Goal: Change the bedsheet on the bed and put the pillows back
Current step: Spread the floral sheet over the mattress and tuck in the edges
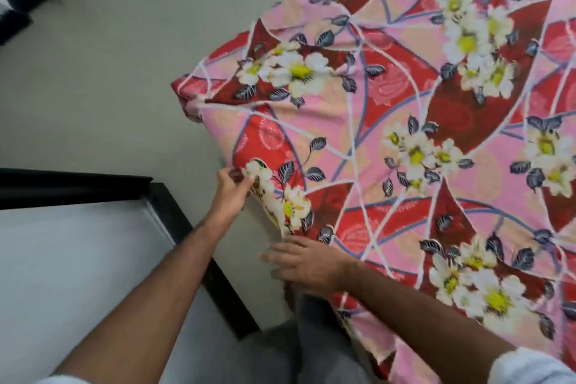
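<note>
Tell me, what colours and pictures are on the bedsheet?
Pink and red bedsheet with white, yellow-centred flowers and dark leaves, seen from the head view.

A thin printed cloth is seen in the bedsheet (405,140), matt with a faint sheen, creased in soft folds at its corner. Left of the bedsheet, the floor (109,72) is shown smooth, pale and matt. Beside it, a frame (174,215) is finished in glossy black.
</note>
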Motion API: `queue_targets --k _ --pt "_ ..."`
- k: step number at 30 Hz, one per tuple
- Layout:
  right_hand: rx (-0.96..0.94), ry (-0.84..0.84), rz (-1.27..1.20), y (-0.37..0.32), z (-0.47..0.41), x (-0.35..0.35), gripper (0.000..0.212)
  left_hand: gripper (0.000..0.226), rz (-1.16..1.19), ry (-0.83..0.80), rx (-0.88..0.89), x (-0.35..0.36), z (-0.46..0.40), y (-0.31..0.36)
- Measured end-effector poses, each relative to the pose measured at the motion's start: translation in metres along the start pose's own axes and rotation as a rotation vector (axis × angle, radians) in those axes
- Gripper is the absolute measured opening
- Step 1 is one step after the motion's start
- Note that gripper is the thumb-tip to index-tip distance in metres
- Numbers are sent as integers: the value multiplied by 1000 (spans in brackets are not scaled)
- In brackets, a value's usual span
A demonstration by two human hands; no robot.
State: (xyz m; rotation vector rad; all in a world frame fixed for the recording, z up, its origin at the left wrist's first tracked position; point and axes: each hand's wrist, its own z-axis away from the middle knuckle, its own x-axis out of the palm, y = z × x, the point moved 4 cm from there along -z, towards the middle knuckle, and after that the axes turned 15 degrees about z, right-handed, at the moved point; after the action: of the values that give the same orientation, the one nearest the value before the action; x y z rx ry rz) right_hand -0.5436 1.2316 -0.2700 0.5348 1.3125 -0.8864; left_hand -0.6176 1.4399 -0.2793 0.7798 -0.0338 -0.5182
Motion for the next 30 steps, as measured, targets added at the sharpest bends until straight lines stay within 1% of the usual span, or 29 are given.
queue_targets --k 1,2,4,6,7,8,9,11,13,15,16,17,18,19,20,21,22,23,25,26,28,30 --pt "111 57 -31 19 -1 -12 55 51 -11 6 5 -3 -4 6" --pt "265 110 -47 47 -2 -24 55 50 -12 16 14 -8 -13 14" --pt "631 148 -74 112 5 -38 54 49 -18 48 22 -15 -30 24" --pt "954 55 -87 173 23 -30 64 44 -108 52 33 -19 -46 28" --pt "1075 -2 -103 194 30 -21 70 39 -149 28 49 -21 -55 27" --pt "1153 -40 -112 206 33 -11 76 32 -169 0 74 -21 -60 27" --pt "1182 -46 -99 209 26 -4 78 23 -160 -28 98 -24 -62 26" --pt "1120 -18 -36 198 -3 -7 76 8 -160 -84 150 -30 -61 24" --pt "939 9 -29 175 -42 -18 75 9 -206 -144 156 -44 -61 13" --pt "739 -9 -11 152 -73 -33 79 21 -346 -264 111 -59 -62 8" --pt "602 -65 17 141 -88 -38 80 26 -436 -336 83 -68 -61 5" --pt "418 -145 58 132 -105 -43 77 27 -503 -391 54 -81 -61 7" --pt "226 -227 80 123 -119 -44 70 26 -545 -421 50 -94 -62 15" --pt "56 -289 50 118 -132 -49 61 23 -566 -436 63 -109 -66 28" --pt "-41 -297 -28 119 -144 -57 52 18 -587 -440 94 -122 -72 45" --pt "-21 -253 -132 129 -156 -66 47 12 -603 -435 137 -133 -80 64" --pt "83 -190 -233 148 -172 -81 45 8 -608 -415 178 -145 -93 90" --pt "229 -123 -301 170 -186 -96 42 9 -606 -390 213 -154 -109 115" --pt "506 7 -327 218 -212 -131 36 13 -603 -367 297 -162 -140 171" --pt "613 30 -322 240 -221 -143 36 14 -601 -370 347 -161 -151 196" --pt "756 3 -315 282 -232 -160 42 14 -619 -419 416 -151 -170 245" --pt "836 -72 -339 316 -233 -168 46 16 -652 -503 444 -134 -183 285"
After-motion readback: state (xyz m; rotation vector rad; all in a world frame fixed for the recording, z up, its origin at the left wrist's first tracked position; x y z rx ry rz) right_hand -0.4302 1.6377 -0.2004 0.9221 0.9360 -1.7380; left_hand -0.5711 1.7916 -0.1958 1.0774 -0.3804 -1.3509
